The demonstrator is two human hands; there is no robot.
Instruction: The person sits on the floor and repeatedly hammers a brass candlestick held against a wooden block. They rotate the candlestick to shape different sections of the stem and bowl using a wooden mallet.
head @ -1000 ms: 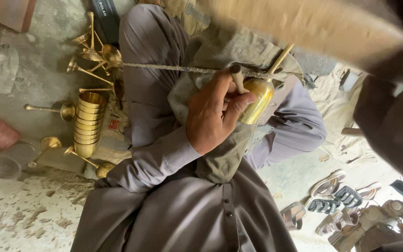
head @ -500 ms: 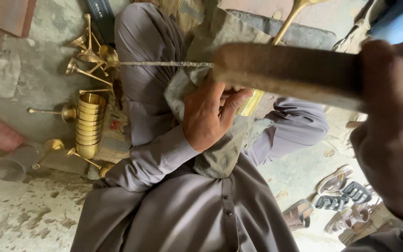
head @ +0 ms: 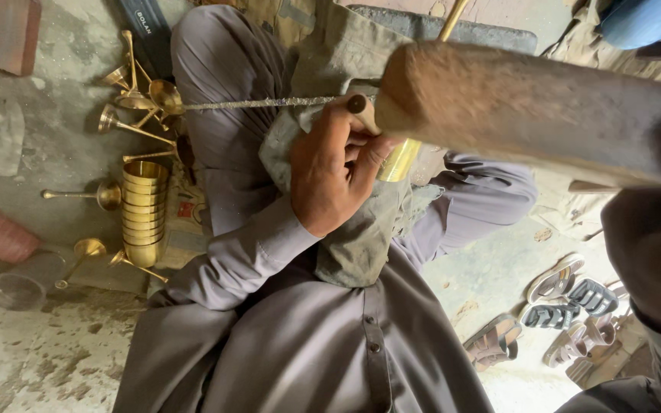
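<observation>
My left hand [head: 334,172] kept a clenched grip on a brass cup [head: 399,159], pressed against the grey-green cloth [head: 361,237] on my lap, in the middle of the scene. A long rough metal rod [head: 262,102] ran left from my fingers. My right hand [head: 652,252], dark and blurred at the right edge, gripped a thick wooden handle [head: 522,107]. Far left on the floor stood stacked brass cups [head: 144,210] among brass funnels [head: 135,92]; sandals [head: 560,306] lay right.
</observation>
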